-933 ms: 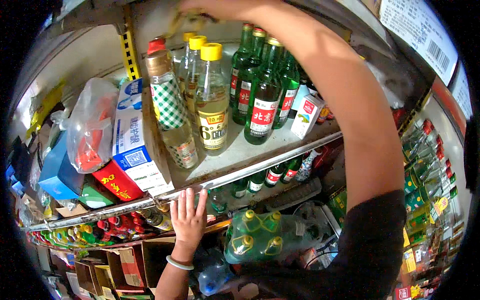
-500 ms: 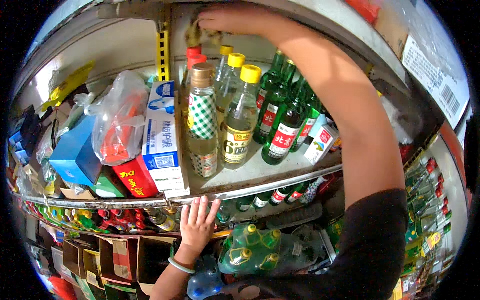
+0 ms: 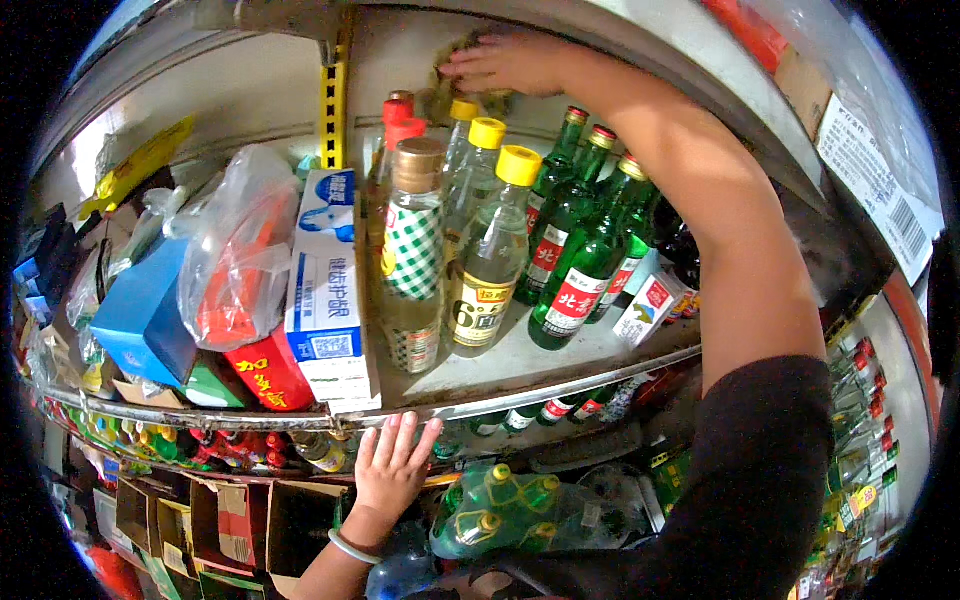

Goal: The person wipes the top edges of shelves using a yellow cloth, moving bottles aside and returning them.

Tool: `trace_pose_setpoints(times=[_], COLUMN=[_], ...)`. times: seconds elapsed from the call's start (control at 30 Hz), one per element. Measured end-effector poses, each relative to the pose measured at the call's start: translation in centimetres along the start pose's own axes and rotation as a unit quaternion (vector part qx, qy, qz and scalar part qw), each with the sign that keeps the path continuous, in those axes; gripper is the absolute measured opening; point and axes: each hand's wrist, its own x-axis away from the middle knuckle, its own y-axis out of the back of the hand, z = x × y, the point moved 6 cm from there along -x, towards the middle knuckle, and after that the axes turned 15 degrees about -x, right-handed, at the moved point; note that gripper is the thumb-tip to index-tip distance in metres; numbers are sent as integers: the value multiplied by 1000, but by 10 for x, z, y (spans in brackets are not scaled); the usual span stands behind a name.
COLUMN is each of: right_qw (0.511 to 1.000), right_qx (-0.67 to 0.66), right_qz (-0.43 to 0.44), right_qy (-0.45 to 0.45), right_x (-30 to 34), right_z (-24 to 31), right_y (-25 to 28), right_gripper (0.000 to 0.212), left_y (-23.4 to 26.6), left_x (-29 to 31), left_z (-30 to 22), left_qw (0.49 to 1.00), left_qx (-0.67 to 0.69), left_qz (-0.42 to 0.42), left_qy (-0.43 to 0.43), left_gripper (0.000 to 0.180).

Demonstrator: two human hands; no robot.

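Note:
My right hand [image 3: 510, 64] reaches over the bottles to the back panel [image 3: 395, 55] of the shelf. Its fingers lie over a dark brownish rag [image 3: 436, 98], pressed against the panel. Below it stand clear bottles with yellow caps [image 3: 490, 265], a bottle with a green checked label [image 3: 412, 250] and red-capped bottles behind that one. Green glass bottles [image 3: 572, 295] stand under my right forearm. My left hand [image 3: 395, 465], with a pale bangle at the wrist, has its fingers spread upward at the front edge of the shelf [image 3: 480, 408] and holds nothing.
Left of the bottles are a white and blue box [image 3: 328, 290], a red box, a bagged orange item [image 3: 240, 290] and a blue box [image 3: 145, 310]. A small white carton [image 3: 648, 305] stands at right. Lower down are packed green bottles [image 3: 495, 510] and open cardboard boxes [image 3: 230, 525].
My right hand and the rag have moved right and slightly down along the back panel. The view has shifted a little; my left hand stays at the shelf edge.

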Motion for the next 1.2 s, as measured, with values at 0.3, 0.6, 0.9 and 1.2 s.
trace_pose_setpoints(times=[0.3,0.6,0.9,1.2], right_qw=[992,987,956,960], right_qx=[20,-74,-109,27], right_qz=[118,-89,-81,116], right_qy=[29,-113,-260,-253], right_x=[103,75,126,213], right_z=[-23,-36,-51,-34], right_y=[-51,-42,-64,-97], right_gripper=[36,47,48,41], left_y=[-6,-13,-15,-20], left_x=[3,5,7,12], left_z=[-1,-9,-7,-11], left_qw=[1000,999,997,999], left_qx=[-13,-5,-76,-28], left_qz=[-18,-36,-23,-16], left_qy=[-3,-3,-18,-27], left_gripper=[64,58,57,55])
